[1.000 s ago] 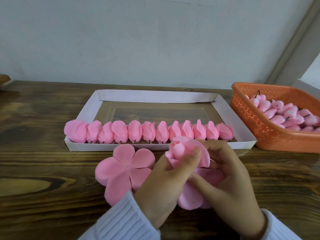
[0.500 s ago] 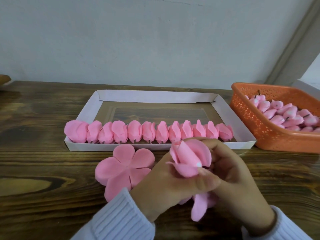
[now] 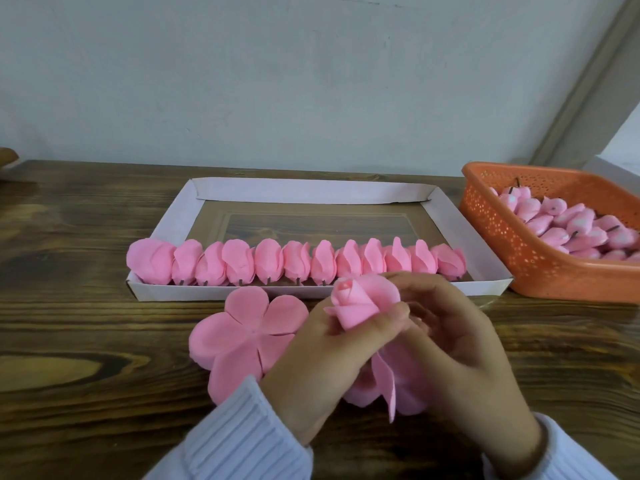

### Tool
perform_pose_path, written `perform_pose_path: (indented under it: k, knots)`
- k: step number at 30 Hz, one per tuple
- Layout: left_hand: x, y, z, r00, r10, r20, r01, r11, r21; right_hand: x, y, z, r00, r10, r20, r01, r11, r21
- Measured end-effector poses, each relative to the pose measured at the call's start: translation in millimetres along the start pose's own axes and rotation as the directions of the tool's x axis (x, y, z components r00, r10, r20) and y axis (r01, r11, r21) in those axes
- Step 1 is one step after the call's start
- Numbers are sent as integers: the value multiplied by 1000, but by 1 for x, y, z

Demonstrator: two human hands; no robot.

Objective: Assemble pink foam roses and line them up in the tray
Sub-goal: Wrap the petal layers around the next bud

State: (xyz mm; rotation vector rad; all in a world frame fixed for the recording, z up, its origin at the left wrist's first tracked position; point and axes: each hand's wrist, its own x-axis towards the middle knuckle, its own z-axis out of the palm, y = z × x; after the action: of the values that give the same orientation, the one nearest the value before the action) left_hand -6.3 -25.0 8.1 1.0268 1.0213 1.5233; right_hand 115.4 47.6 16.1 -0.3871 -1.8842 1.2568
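Pink foam rose [image 3: 353, 304] is being pinched by the left hand [image 3: 322, 358] while the right hand [image 3: 460, 341] is cupping its loose petals to wrap them, near the front edge of the tray [image 3: 311, 190].

The person is wearing a pale ribbed knit top: the left sleeve [image 3: 242, 441] is showing at 7 o'clock, its cuff ending at the wrist of the left grip [image 3: 311, 358], the right sleeve [image 3: 568, 455] at 5 o'clock, a darker band edging that cuff
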Motion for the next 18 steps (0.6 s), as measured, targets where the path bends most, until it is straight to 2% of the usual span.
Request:
perform_pose_path:
  k: [3, 6, 10, 14, 18]
  knots:
    - [1, 5, -1, 993, 90, -79, -93, 995, -45, 1, 1, -3, 993, 48, -106, -49, 999, -7]
    - [3, 0, -3, 977, 97, -192, -111, 992, -60, 2, 3, -8, 986, 138, -98, -150, 980, -129]
    - [4, 9, 1, 971, 143, -193, -164, 982, -98, 5, 1, -3, 987, 139, -77, -157, 935, -318]
    - [3, 9, 3, 979, 85, -183, -125, 968, -216, 2, -1, -3, 986, 94, -136, -135, 932, -336]
    - [3, 11, 5, 974, 79, -214, -137, 952, -273, 3, 4, -6, 979, 149, -140, -188, 928, -322]
